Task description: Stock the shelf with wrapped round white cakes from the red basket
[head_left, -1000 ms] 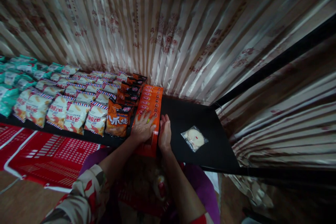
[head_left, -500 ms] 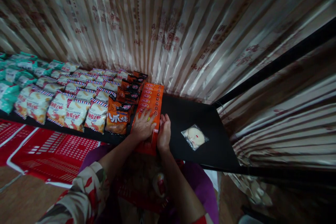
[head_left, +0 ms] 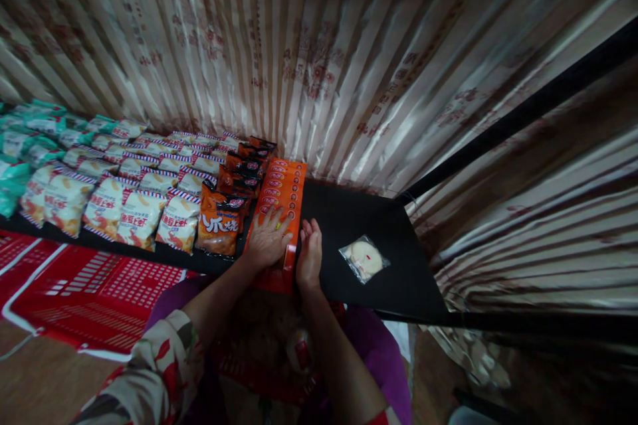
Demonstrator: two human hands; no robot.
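Observation:
A long orange printed package (head_left: 282, 189) lies on the black shelf (head_left: 349, 212), its near end slightly over the front edge. My left hand (head_left: 269, 239) rests flat on top of it with the fingers spread. Along its right side stands my right hand (head_left: 310, 254), on edge, fingers stretched out and holding nothing. Orange-and-black snack bags (head_left: 217, 222) stand in a row just left of the package. To the right of my right hand lies a clear packet with a round pale item (head_left: 365, 259).
Rows of white snack bags (head_left: 139, 218) and teal bags (head_left: 12, 179) fill the shelf's left part. Striped, printed plastic sheeting (head_left: 239, 46) hangs behind. A black pole (head_left: 498, 119) slants at the right. Red baskets (head_left: 104, 292) stand below the shelf.
The view has shifted slightly, so everything sits a little further left. Both hands keep the same place on and beside the orange package.

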